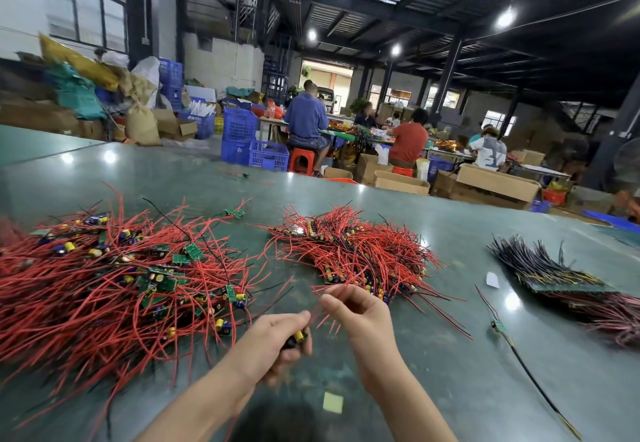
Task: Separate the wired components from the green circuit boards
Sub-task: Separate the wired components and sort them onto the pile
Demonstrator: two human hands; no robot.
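My left hand [277,341] grips a small circuit board with a yellow capacitor [300,335] low in the middle of the view. My right hand [356,306] pinches the red wires [325,318] that run from that board, just right of and above the left hand. A big loose heap of red-wired green boards [114,275] lies to the left. A tidier heap of red-wired boards [360,251] sits beyond my hands.
A stack of boards with black wires [554,268] lies at the right. A single board with a long black wire [498,326] lies right of my hands. A yellow paper square [333,403] and a white scrap [491,279] lie on the green table [433,389]. People work at tables behind.
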